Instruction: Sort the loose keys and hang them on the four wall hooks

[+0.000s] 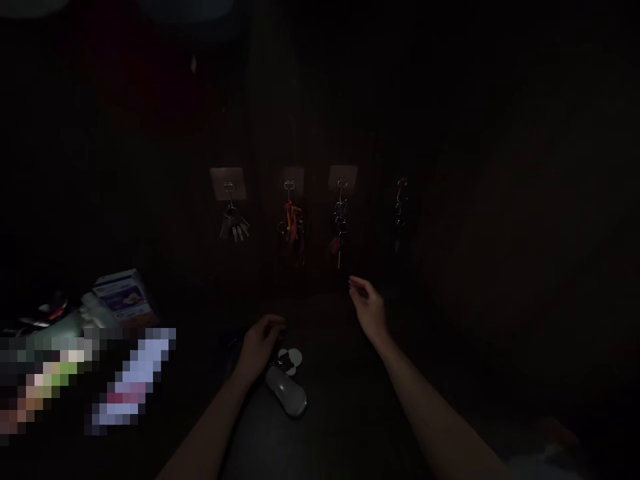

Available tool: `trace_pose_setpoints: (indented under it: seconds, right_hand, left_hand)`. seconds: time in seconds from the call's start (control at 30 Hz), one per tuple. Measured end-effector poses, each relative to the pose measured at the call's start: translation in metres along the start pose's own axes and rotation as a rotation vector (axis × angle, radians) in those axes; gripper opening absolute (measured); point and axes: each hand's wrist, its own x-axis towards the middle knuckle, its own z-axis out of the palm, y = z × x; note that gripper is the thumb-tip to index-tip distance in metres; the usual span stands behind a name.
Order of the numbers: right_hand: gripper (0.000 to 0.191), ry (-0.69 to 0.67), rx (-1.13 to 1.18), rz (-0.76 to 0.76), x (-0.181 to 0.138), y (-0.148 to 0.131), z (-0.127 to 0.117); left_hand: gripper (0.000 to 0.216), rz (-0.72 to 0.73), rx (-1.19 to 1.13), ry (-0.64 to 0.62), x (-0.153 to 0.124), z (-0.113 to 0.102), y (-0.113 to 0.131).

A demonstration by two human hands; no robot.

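In dim light, my left hand (259, 343) is low over the dark surface, its fingers loosely curved with a gap at the thumb and nothing visible in them. Just right of it lie a white rounded, petal-shaped piece (291, 360) and a smooth grey pear-shaped object (287, 392). My right hand (369, 308) is raised, fingers bent up and to the left, loosely apart from the thumb, with no object visible in it. Above it, apart from the fingertips, hangs a bunch of keys and rings (340, 217) on a hook.
More bunches hang in the row: metal keys (235, 227), an orange and red corded bunch (294, 230), and a dark bunch (399, 213). At the left are a purple and white box (125, 297) and a pale green container (63, 330), with blurred-out items before them.
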Motion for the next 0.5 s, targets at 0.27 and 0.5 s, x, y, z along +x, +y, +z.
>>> trace_pose_setpoints:
  seconds: [0.27, 0.5]
  right_hand:
    - [0.016, -0.228, -0.267, -0.130, -0.006, 0.009, -0.006]
    - [0.020, -0.414, -0.381, -0.158, -0.008, 0.018, -0.010]
  left_hand:
    - [0.019, 0.008, -0.009, -0.008, 0.001, 0.001, -0.009]
    - [0.019, -0.001, 0.000, -0.016, -0.005, -0.002, 0.002]
